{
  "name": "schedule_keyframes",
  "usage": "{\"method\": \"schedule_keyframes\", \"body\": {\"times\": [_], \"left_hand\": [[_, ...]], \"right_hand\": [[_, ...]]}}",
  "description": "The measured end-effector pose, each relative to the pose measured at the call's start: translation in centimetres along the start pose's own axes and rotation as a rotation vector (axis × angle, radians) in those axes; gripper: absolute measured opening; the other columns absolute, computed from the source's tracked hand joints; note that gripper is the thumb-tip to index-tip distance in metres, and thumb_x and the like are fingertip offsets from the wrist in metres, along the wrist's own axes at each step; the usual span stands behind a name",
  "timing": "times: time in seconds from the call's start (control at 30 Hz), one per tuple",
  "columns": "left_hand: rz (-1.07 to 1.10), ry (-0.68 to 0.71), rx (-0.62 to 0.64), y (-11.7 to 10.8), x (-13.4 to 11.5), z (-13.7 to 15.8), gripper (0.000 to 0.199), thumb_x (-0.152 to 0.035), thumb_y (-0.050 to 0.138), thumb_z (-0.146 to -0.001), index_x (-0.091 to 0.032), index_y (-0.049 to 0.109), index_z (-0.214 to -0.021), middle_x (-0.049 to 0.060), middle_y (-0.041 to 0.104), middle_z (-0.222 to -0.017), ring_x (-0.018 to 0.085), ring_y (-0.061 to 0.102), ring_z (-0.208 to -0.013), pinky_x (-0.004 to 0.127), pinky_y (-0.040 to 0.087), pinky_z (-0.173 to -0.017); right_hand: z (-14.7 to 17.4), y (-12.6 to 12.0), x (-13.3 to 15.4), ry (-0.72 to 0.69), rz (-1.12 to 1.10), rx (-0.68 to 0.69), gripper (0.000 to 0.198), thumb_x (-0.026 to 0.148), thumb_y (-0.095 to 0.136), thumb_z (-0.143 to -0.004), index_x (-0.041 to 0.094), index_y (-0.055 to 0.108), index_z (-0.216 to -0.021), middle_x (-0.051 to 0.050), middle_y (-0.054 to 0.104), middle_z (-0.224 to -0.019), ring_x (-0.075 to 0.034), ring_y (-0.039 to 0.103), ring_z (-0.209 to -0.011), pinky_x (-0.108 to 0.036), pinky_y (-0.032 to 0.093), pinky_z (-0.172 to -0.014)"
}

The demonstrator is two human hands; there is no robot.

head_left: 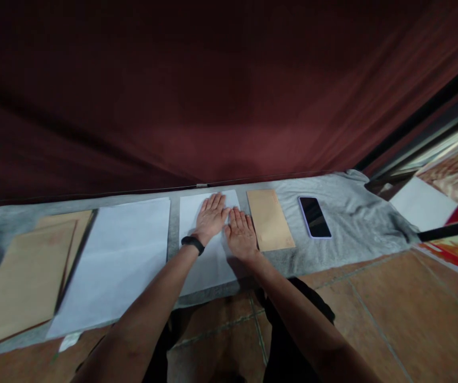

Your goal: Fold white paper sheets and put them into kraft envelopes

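A white sheet of paper [191,266] lies on the grey cloth in front of me. My left hand [210,215] rests flat on its upper part, fingers stretched out, with a black band round the wrist. Beside it, my right hand [241,234] lies flat along the sheet's right edge, fingers extended and close together. The two thumbs nearly meet. Just right of my right hand is a brown envelope [271,221]. To the left lies a larger area of white paper [123,260], perhaps a stack.
Brown envelopes [33,271] lie overlapped at the far left. A phone [315,217] with a purple edge rests on the grey cloth [356,223] at right. A dark red curtain [229,106] hangs behind. Printed sheets [456,252] stand at far right; the floor is tiled [400,308].
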State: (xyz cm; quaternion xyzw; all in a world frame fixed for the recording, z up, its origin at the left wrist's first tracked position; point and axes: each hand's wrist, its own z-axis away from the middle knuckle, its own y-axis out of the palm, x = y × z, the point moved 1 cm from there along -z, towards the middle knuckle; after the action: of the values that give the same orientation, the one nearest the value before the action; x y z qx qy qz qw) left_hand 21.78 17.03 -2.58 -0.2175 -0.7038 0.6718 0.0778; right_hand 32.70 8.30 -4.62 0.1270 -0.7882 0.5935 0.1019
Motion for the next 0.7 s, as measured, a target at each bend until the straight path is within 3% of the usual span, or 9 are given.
{"method": "schedule_keyframes", "body": {"times": [0.2, 0.3, 0.53, 0.7], "left_hand": [[-0.018, -0.08, -0.042, -0.2, 4.2, -0.2, 0.065, -0.043, 0.021, -0.105, -0.01, 0.031, -0.16, 0.013, 0.031, -0.166, 0.025, 0.022, -0.157, 0.046, 0.018, -0.128], [-0.035, -0.125, -0.035, -0.5, 4.9, 0.5, 0.065, -0.043, 0.021, -0.105, -0.009, 0.032, -0.16, 0.014, 0.029, -0.167, 0.028, 0.022, -0.157, 0.048, 0.02, -0.127], [-0.064, 0.079, -0.002, -0.7, 1.8, 6.9, 0.058, -0.041, 0.022, -0.106, -0.02, 0.037, -0.159, 0.007, 0.032, -0.166, 0.028, 0.023, -0.156, 0.053, 0.018, -0.127], [-0.076, 0.173, 0.003, -0.8, 0.0, 12.0, 0.058, -0.041, 0.028, -0.106, -0.015, 0.04, -0.157, 0.011, 0.037, -0.164, 0.027, 0.024, -0.156, 0.053, 0.019, -0.128]], "right_hand": [[0.1, -0.7, 0.2, 0.004, 0.015, 0.032, 0.057, 0.031, 0.036, -0.106, 0.004, 0.038, -0.156, -0.017, 0.036, -0.162, -0.032, 0.038, -0.149, -0.049, 0.025, -0.124], [-0.1, -1.3, 0.4, 0.016, 0.02, 0.075, 0.058, 0.032, 0.037, -0.106, 0.003, 0.037, -0.157, -0.017, 0.035, -0.163, -0.032, 0.037, -0.15, -0.048, 0.023, -0.125], [-0.3, -1.5, 0.2, -0.084, -0.037, 0.114, 0.055, 0.033, 0.032, -0.108, 0.011, 0.037, -0.158, -0.012, 0.032, -0.166, -0.028, 0.031, -0.154, -0.049, 0.019, -0.127], [0.1, -1.2, -0.1, -0.127, -0.037, 0.148, 0.053, 0.035, 0.031, -0.109, 0.015, 0.039, -0.158, -0.011, 0.031, -0.166, -0.027, 0.029, -0.154, -0.05, 0.019, -0.127]]}}
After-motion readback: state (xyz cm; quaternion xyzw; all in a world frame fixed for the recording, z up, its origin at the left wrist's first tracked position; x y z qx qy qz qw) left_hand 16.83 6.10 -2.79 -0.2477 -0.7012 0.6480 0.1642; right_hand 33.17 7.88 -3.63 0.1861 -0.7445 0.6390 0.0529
